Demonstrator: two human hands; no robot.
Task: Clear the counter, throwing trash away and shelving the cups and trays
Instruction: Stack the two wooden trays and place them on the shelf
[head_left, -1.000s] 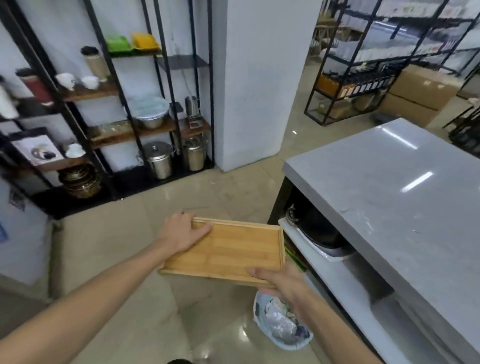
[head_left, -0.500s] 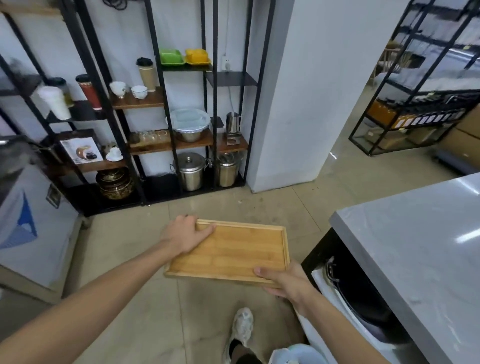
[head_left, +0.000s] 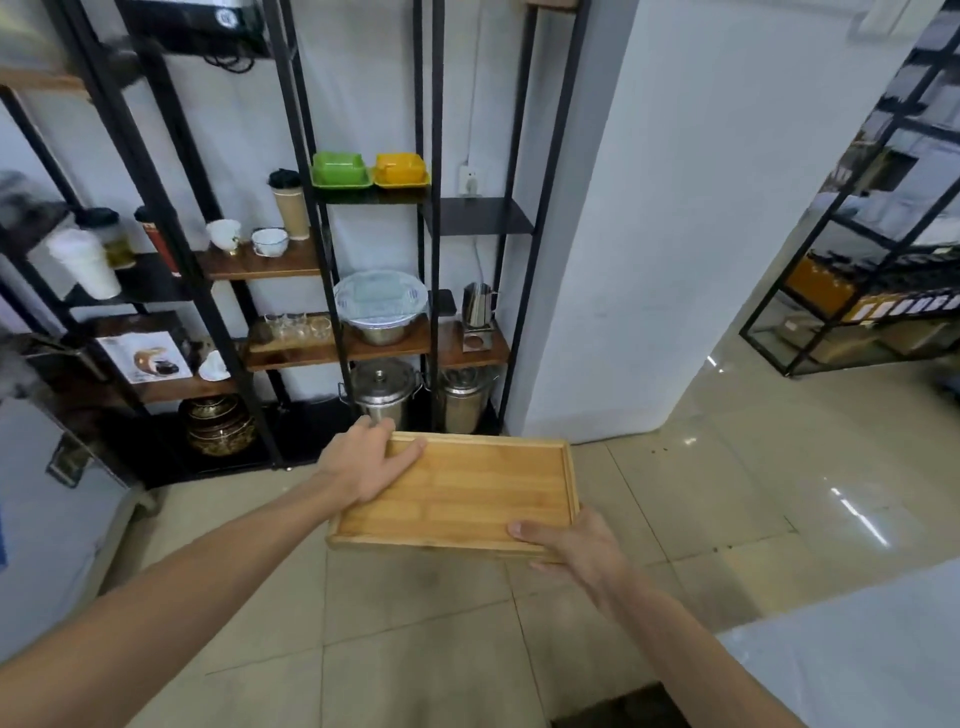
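I've turned from the counter (head_left: 857, 670); both hands, left hand (head_left: 363, 462) and right hand (head_left: 576, 545), clamp the tray (head_left: 467, 493), shelf rack (head_left: 332, 332) now ahead.

Bright, even light; glare streaks on floor (head_left: 852, 512); blurred, warped edges.

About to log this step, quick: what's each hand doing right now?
Left hand: closed on the far left corner of the wooden tray.
Right hand: closed on the tray's near right corner.
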